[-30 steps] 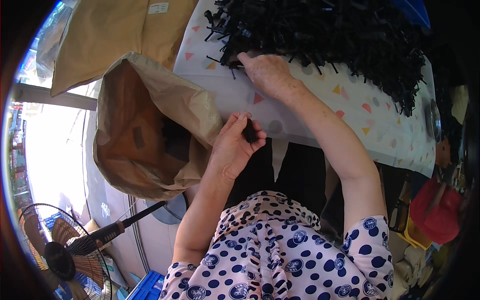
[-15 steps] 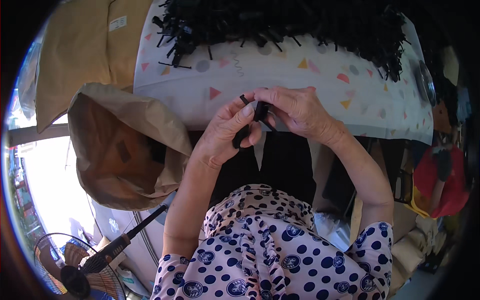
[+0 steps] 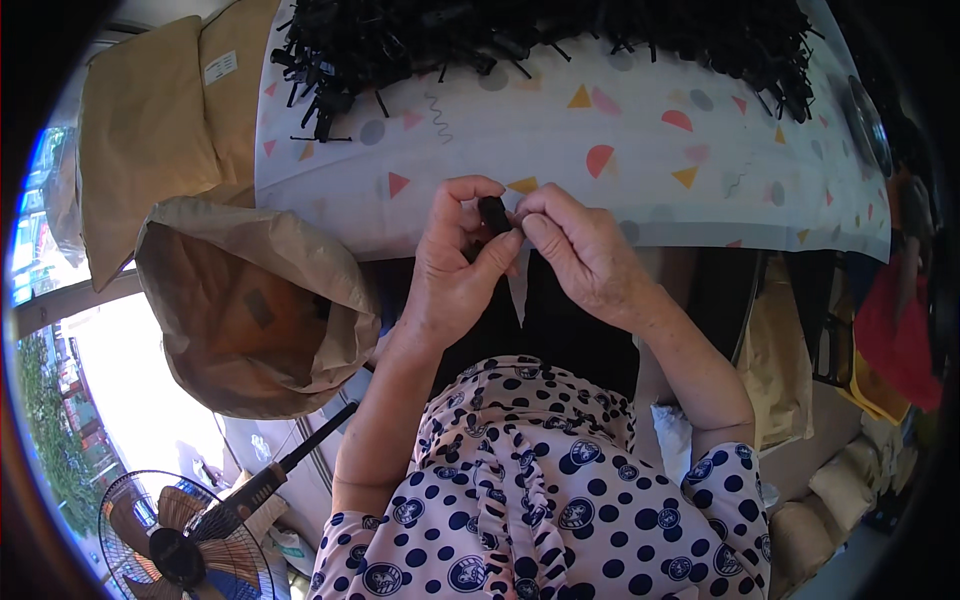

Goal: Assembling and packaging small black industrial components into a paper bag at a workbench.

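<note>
Just in front of the table's near edge, my left hand (image 3: 452, 262) grips a small black plastic part (image 3: 493, 214) between curled fingers and thumb. One blunt end of it points up. The rest of the part is hidden in the palm. My right hand (image 3: 588, 256) is beside it, thumb and forefinger pinched together close to the part. Whatever sits in that pinch is too small or hidden to make out. Across the far side of the table lies a big heap of similar black plastic parts (image 3: 560, 30), many with thin stems sticking out.
A patterned white cloth (image 3: 540, 130) covers the table. An open brown paper sack (image 3: 350, 260) stands at the left, near my left forearm. Behind it are larger brown sacks (image 3: 150, 130). A fan (image 3: 180, 555) is at the lower left. Red cloth (image 3: 900, 340) hangs at the far right.
My left hand has turned and now shows the part's blunt end; the thin stem seen earlier is out of sight. My right hand has lowered, its fingers now pinched. The view has shifted slightly.
</note>
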A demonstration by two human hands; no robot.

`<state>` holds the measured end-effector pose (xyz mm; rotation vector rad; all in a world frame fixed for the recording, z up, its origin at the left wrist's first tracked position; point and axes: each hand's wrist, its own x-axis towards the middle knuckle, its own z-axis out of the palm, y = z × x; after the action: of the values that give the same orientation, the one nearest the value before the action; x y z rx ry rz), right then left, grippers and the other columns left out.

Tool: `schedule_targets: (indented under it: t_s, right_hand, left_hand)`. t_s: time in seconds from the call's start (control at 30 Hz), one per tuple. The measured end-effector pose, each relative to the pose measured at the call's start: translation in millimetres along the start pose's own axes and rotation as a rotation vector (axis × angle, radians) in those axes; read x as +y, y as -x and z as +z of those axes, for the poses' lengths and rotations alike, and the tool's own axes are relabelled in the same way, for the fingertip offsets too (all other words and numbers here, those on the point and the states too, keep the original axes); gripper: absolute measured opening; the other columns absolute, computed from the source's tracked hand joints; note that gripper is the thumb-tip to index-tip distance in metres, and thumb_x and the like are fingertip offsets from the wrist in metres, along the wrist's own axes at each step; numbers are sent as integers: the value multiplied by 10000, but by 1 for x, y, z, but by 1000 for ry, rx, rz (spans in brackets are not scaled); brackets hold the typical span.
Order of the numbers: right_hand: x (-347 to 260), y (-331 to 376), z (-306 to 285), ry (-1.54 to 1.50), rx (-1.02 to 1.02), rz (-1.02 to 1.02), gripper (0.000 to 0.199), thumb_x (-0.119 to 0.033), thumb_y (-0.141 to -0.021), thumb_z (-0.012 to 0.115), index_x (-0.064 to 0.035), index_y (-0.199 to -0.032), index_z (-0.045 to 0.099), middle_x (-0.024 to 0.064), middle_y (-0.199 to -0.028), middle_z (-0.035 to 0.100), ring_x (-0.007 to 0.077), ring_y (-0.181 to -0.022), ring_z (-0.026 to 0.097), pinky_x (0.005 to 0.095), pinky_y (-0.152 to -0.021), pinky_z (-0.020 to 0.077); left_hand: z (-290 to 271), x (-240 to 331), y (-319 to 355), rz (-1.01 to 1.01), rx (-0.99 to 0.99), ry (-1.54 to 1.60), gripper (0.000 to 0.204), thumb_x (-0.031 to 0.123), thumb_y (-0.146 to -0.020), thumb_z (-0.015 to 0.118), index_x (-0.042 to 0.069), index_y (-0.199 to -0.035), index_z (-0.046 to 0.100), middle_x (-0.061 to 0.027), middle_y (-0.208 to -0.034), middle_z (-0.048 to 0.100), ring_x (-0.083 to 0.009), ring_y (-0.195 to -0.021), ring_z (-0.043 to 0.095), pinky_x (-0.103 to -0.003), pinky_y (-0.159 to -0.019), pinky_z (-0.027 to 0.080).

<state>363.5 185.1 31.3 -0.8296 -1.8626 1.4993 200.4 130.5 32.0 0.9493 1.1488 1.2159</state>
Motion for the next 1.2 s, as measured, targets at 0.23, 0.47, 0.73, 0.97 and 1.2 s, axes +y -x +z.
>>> schedule_targets:
  t_s: [0.23, 0.47, 0.73, 0.97, 1.2]
  right_hand:
    - [-2, 4, 22, 11, 23, -2, 127, -112, -969, 487, 10, -984, 521, 121, -711, 563, 184, -607, 520, 286, -594, 440]
    - [-4, 4, 37, 160, 51, 11, 123, -108, -964, 494, 10, -977, 526, 148, -704, 547, 224, -589, 505, 303, -589, 441]
    - [9, -6, 51, 31, 145, -45, 157, -154, -977, 492, -9, -1015, 537, 94, -750, 575, 163, -569, 482, 264, -562, 422]
    - [7, -8, 30, -468, 151, 119, 185, -166, -970, 524, -42, -1102, 559, 38, -844, 599, 36, -578, 493, 167, -457, 381]
    - [16, -10, 24, -455, 217, -42, 186, -159, -938, 584, -35, -1076, 561, 12, -846, 598, 33, -581, 507, 156, -453, 368]
  left_hand:
    - [-5, -5, 10, 127, 56, -332, 379, -83, -825, 566, 64, -1144, 426, -43, -822, 552, -108, -690, 520, -243, -631, 446]
    - [-5, 4, 20, 285, 136, -640, 329, -58, -809, 585, 59, -1080, 439, -113, -749, 543, -196, -632, 551, -297, -606, 466]
    - [-9, -4, 13, 405, 251, -728, 277, -46, -822, 576, 53, -1056, 466, -123, -799, 578, -257, -656, 589, -331, -596, 475]
    - [-22, 14, 0, 63, 125, 550, 262, 18, -917, 464, 111, -1161, 477, -96, -961, 581, -125, -629, 527, -191, -509, 390]
    - [-13, 4, -1, -136, 75, 543, 369, 113, -947, 483, 65, -1312, 454, -115, -870, 560, -115, -553, 458, -182, -451, 347]
